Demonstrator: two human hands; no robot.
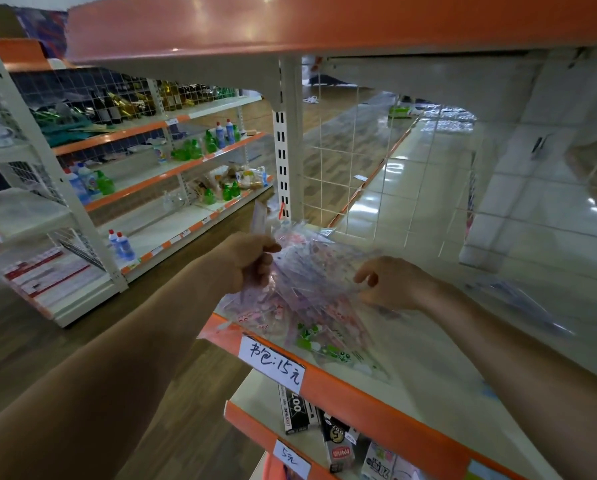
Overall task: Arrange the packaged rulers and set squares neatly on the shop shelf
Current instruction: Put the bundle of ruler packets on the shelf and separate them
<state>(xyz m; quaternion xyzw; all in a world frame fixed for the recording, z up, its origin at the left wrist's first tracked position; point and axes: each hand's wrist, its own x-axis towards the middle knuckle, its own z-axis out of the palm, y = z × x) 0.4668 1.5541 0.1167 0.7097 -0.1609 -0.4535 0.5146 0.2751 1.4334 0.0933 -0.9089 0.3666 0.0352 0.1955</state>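
Note:
A loose pile of clear packets with pink and green rulers and set squares [311, 299] lies at the left end of the white shelf board [439, 382]. My left hand [248, 261] grips a few of these packets, and one packet [258, 216] sticks up above its fingers. My right hand [390, 285] rests on the right side of the pile and pinches a packet's plastic edge between thumb and fingers. More clear packets [518, 296] lie blurred further right on the same shelf.
The shelf has an orange front lip with a handwritten price label [273, 363]. A wire mesh back panel [376, 174] stands behind the pile. Boxes [338, 441] sit on the shelf below. An orange shelf [324, 26] hangs overhead. Across the aisle, shelves hold bottles [193, 147].

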